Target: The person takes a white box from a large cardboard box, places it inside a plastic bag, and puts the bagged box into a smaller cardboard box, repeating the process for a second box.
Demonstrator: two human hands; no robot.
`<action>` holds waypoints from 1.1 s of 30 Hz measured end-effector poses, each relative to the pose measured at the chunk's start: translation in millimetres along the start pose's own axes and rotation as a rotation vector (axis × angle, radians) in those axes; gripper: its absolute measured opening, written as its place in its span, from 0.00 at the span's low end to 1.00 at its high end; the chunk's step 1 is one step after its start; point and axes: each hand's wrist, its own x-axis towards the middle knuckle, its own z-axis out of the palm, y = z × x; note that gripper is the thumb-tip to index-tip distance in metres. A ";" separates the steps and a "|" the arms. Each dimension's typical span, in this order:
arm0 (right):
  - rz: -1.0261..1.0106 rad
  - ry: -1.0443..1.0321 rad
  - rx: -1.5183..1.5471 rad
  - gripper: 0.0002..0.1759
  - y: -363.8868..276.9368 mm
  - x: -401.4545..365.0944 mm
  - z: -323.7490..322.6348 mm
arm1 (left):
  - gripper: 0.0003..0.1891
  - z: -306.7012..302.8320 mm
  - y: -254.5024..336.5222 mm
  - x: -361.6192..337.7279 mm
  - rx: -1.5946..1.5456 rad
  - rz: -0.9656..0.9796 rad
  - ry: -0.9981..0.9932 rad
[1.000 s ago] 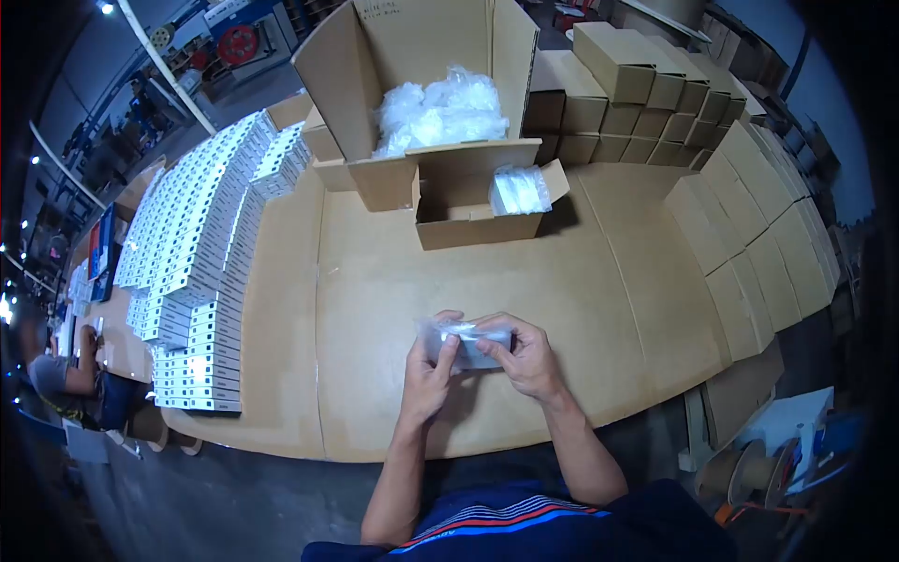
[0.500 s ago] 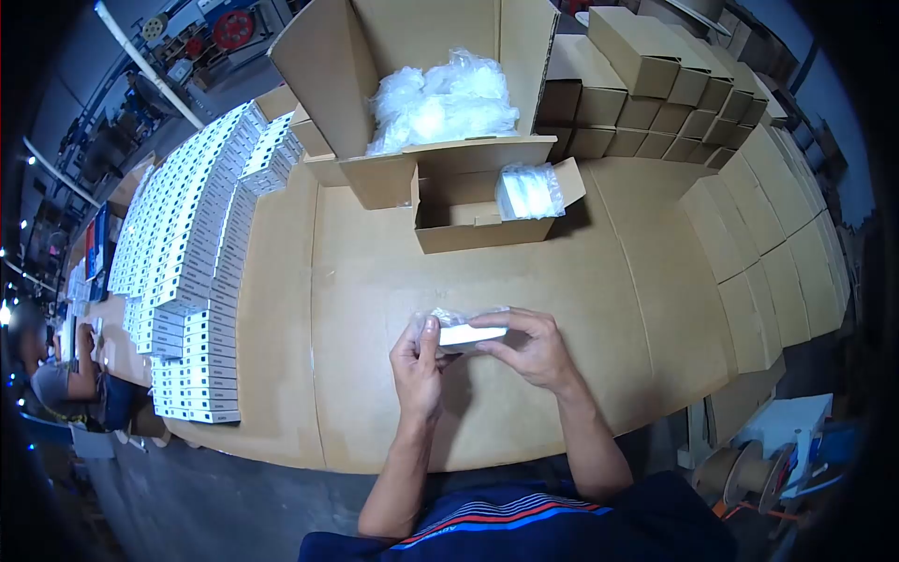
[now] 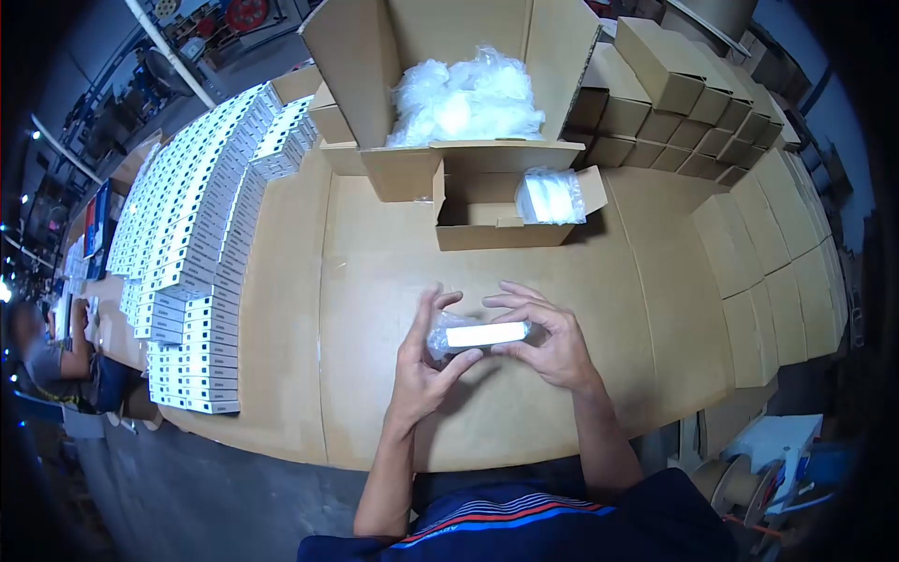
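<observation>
A small white box (image 3: pixel 487 334) is between my hands above the cardboard-covered table, with clear bubble wrap (image 3: pixel 438 335) around its left end. My left hand (image 3: pixel 426 361) holds the wrapped end, thumb below and fingers raised behind it. My right hand (image 3: pixel 551 345) grips the right end between thumb and fingers. Beyond them stands an open brown carton (image 3: pixel 501 237) with a wrapped packet (image 3: pixel 552 197) at its right end.
A large open carton (image 3: pixel 339 56) full of clear bubble bags (image 3: pixel 468 98) stands at the back. White boxes (image 3: pixel 201 206) are stacked at left, brown cartons (image 3: pixel 655 122) at back right and more (image 3: pixel 768 281) at right. Another person (image 3: pixel 56 356) sits far left.
The white box now shows more of its face, and my left fingers have lifted and spread from the wrap. The view has shifted slightly, moving the cartons rightward.
</observation>
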 end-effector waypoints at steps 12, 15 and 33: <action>-0.326 -0.246 -0.599 0.14 -43.4 12.5 -30.1 | 0.16 -14.8 -14.6 15.9 0.086 -0.074 -0.139; -0.337 -0.244 -0.679 0.11 -52.3 21.4 -39.0 | 0.21 -17.4 -10.6 30.3 0.121 -0.087 -0.194; -0.282 0.664 -0.724 0.17 22.1 80.8 -25.1 | 0.50 -0.2 -29.0 86.5 1.003 0.123 -0.015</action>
